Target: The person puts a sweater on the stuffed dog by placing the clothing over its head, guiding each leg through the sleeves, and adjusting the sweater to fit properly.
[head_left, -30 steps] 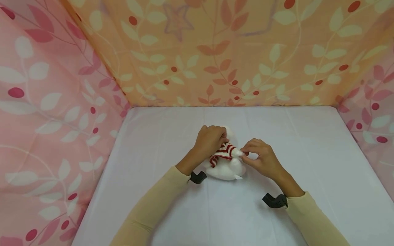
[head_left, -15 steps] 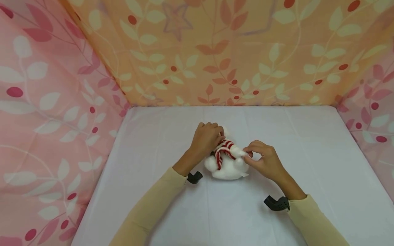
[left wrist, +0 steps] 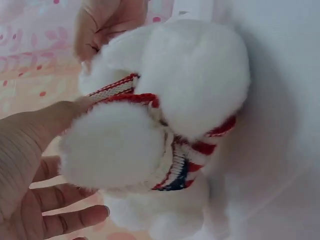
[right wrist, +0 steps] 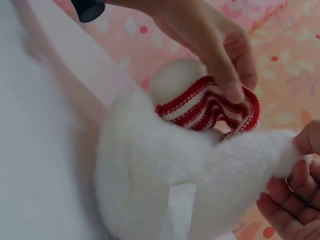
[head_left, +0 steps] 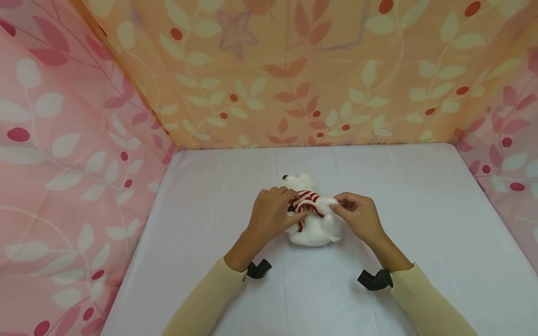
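Observation:
A white plush bear (head_left: 313,237) is on the white tabletop between the hands, its dark nose (head_left: 286,177) turned to the left. It wears a red-and-white striped knit sweater (right wrist: 187,107), bunched up around its upper body. My right hand (head_left: 358,213) pinches the end of one of the bear's limbs (right wrist: 282,150) between thumb and fingers. At the bear's other side is my left hand (head_left: 269,213), its thumb (left wrist: 60,112) laid on the sweater's edge. The left hand's other fingers (left wrist: 75,220) are spread loosely beside a furry limb (left wrist: 112,145).
A white cloth (head_left: 235,186) covers the table. Orange leaf-patterned fabric (head_left: 260,102) hangs behind it, with pink patterned fabric (head_left: 63,186) at the left and right. Black devices (head_left: 376,280) are worn at both wrists. A white label (right wrist: 179,210) sticks out from the bear.
The left hand has come off the bear's head, moving down and toward me to the sweater, with its thumb now extended. The bear's head shows now. The right hand keeps its pinch.

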{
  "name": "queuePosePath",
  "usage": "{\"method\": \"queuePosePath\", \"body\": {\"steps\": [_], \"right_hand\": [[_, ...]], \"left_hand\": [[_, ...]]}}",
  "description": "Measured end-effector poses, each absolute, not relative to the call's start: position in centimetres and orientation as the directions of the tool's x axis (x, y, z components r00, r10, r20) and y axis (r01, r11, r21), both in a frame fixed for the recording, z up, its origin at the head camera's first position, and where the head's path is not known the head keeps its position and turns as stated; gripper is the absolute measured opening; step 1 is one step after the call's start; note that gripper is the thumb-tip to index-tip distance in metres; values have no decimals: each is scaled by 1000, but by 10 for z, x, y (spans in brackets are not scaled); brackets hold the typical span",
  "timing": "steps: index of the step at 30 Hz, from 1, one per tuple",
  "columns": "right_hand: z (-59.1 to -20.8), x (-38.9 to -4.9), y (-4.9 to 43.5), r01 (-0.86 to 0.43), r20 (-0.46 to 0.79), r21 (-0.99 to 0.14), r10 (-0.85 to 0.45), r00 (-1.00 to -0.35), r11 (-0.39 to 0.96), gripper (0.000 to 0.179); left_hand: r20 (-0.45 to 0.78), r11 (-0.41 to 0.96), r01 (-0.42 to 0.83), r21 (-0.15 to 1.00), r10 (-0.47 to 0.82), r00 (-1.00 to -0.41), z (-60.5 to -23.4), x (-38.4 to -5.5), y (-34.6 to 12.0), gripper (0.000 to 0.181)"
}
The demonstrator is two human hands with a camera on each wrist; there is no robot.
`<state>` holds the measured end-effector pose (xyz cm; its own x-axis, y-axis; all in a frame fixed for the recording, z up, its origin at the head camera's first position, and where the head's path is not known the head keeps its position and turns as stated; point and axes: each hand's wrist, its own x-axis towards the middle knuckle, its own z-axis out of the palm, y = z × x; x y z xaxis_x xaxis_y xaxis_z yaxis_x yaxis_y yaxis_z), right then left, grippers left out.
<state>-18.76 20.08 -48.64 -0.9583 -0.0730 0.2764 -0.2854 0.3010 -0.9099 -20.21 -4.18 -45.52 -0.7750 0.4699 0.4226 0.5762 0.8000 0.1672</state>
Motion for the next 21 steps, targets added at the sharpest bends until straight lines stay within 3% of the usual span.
{"method": "queuePosePath", "body": {"steps": [3,7,11,14,16,18,21], "right_hand": [[-487,-186,202,-219,214,-946,-47,-976,237,10],[-486,-187,205,-155,159,-970,9,-987,189,15],[-488,-192,211,-92,100,-990,72,-992,105,21],[-489,-194,215,-43,47,-998,60,-997,54,24],[-489,-194,217,-38,39,-998,30,-999,56,24],[-484,-192,217,-51,52,-996,4,-999,78,22],[-480,-190,217,-80,79,-988,-13,-997,136,18]], "left_hand": [[406,782,616,95,534,-742,-458,-196,-42,25],[458,696,710,-108,668,-586,-463,-188,-47,6],[562,663,711,-235,689,-456,-473,-181,-60,13],[634,656,731,-187,649,-420,-479,-181,-65,15],[665,637,767,-80,607,-435,-482,-182,-62,8],[682,606,789,103,534,-499,-487,-183,-57,6],[582,524,676,518,363,-728,-494,-186,-53,26]]}}
